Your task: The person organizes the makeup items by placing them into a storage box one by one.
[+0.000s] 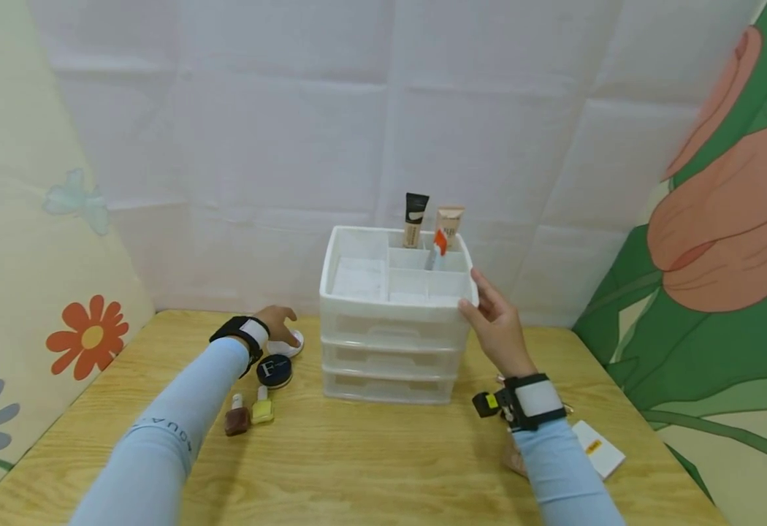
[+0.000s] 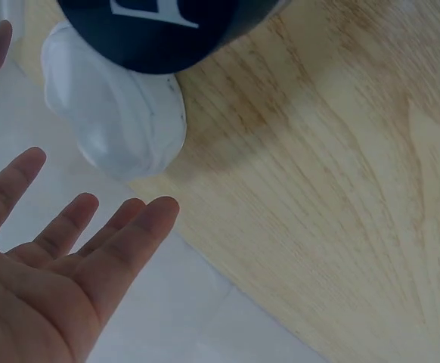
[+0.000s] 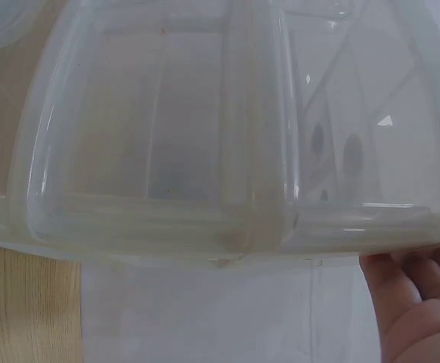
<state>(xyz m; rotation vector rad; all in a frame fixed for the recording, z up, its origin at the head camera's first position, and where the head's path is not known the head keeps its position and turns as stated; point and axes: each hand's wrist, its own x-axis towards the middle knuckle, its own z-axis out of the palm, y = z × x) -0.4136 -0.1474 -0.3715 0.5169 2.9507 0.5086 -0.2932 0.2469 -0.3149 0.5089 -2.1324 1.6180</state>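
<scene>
Organizer (image 1: 390, 313), white with three clear drawers, stands upright on the counter (image 1: 370, 453), its drawer fronts turned toward 6 o'clock and its wider axis running from 9 to 3. At its 3 o'clock side, the right hand (image 1: 498, 329) grips the upper front corner, thumb at the front and fingers along the side. Toward 9 o'clock from it, the left hand (image 1: 277, 321) has relaxed, spread fingers and reaches over a white rounded item (image 2: 110, 113); the left wrist view shows a gap between the fingertips and this item, whose long axis slants there from 10 to 4.

Just on the item's 6 o'clock side lies a dark round compact (image 1: 275, 371), lettered face up. Beyond it toward 7 are a brown bottle (image 1: 237, 420) and a yellow bottle (image 1: 262, 410), caps pointing to 12. In the top compartments a black-capped tube (image 1: 414, 223) and a beige tube (image 1: 451, 219) stand up, while an orange-tipped tube (image 1: 439, 252) leans toward 1. At 4 o'clock, a white box (image 1: 600, 449) slants from 10 to 4, partly behind the right sleeve (image 1: 561, 467).
</scene>
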